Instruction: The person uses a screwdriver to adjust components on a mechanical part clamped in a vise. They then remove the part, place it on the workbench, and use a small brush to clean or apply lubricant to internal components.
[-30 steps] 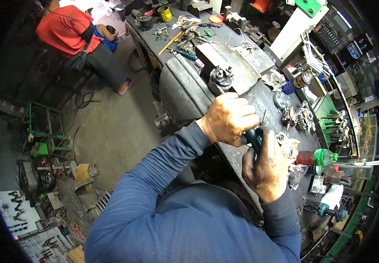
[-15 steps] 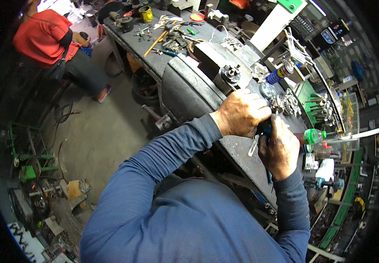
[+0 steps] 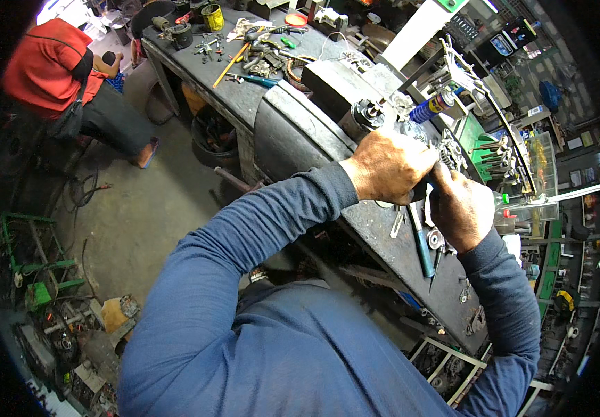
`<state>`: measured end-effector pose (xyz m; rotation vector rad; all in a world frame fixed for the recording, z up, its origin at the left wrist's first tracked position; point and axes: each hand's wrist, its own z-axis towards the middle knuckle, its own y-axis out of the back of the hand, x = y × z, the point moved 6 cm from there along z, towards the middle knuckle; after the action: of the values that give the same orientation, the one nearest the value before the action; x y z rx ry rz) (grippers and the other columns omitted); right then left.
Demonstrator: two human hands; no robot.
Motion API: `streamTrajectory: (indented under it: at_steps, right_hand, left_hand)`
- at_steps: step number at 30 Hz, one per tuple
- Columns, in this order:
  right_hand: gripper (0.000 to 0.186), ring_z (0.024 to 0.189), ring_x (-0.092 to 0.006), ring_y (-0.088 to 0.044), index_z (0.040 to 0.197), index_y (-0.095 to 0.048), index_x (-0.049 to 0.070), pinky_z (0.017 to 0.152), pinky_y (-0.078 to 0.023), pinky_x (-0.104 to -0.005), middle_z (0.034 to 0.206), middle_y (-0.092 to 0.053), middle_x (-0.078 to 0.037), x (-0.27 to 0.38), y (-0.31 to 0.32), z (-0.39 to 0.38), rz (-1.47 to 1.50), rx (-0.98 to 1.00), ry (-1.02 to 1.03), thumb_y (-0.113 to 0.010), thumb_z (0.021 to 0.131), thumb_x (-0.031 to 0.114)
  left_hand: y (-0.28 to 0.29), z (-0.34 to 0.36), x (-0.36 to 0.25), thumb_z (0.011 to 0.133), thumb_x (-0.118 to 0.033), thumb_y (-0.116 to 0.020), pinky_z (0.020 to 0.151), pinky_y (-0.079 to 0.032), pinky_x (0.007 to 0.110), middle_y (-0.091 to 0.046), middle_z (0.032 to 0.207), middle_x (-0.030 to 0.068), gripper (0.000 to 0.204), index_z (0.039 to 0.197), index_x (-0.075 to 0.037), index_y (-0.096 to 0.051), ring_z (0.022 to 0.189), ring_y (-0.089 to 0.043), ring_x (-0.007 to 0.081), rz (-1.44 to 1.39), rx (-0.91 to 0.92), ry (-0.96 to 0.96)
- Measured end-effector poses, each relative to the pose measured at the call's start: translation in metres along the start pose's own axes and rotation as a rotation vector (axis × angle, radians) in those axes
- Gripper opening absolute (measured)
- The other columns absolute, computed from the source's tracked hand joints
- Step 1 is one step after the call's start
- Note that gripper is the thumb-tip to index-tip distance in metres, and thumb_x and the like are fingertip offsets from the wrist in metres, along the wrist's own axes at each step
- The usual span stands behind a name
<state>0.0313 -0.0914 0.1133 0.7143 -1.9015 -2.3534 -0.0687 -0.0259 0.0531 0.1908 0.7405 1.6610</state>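
My left hand (image 3: 391,167) is closed with its knuckles up, over the workbench (image 3: 383,233). Against it my right hand (image 3: 463,208) is also closed, fingertips and thumb meeting the left fist. Whatever they grip is mostly hidden; only a small dark patch shows between them. Just beyond the left hand stands a dark cylindrical metal part (image 3: 364,115) with a notched top. A toothed metal part (image 3: 450,149) lies past the knuckles. Below the hands, a tool with a teal handle (image 3: 423,251) lies beside a small round metal part (image 3: 435,240) and a flat slotted metal strip (image 3: 398,223).
A large vise (image 3: 300,135) sits left of my hands. Behind stand a blue spray can (image 3: 430,108) and a green tray (image 3: 477,149) of metal pieces. Loose tools, an orange stick (image 3: 232,64) and a yellow can (image 3: 212,17) crowd the far bench. A person in red (image 3: 50,69) is at far left.
My right hand has moved right and its forearm has swung outward, uncovering the teal-handled tool and round part on the bench. The hands stay together. The view has shifted slightly.
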Motion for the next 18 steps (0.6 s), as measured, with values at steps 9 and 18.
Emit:
streamTrajectory:
  at_steps: [9,18]
  right_hand:
    - [0.019,0.061,-0.0315,-0.07,0.104,-0.058,0.01,0.052,-0.055,-0.0424,0.076,-0.068,-0.013,0.013,0.007,0.003,-0.122,0.115,-0.001,-0.061,0.085,0.009]
    - [0.03,0.062,-0.0327,-0.068,0.11,-0.061,0.011,0.053,-0.053,-0.0436,0.076,-0.065,-0.013,-0.036,-0.009,0.028,-0.073,0.072,0.21,-0.062,0.081,0.008]
  left_hand:
    - [0.004,-0.005,0.003,0.071,-0.024,-0.074,0.066,-0.053,0.04,-0.066,0.079,0.0059,0.027,0.093,-0.013,-0.062,0.074,-0.07,0.0261,-0.068,-0.03,0.007]
    - [-0.004,0.01,0.006,0.071,-0.025,-0.074,0.065,-0.055,0.041,-0.067,0.084,0.0062,0.03,0.095,-0.012,-0.062,0.076,-0.071,0.0265,0.035,0.0,0.145]
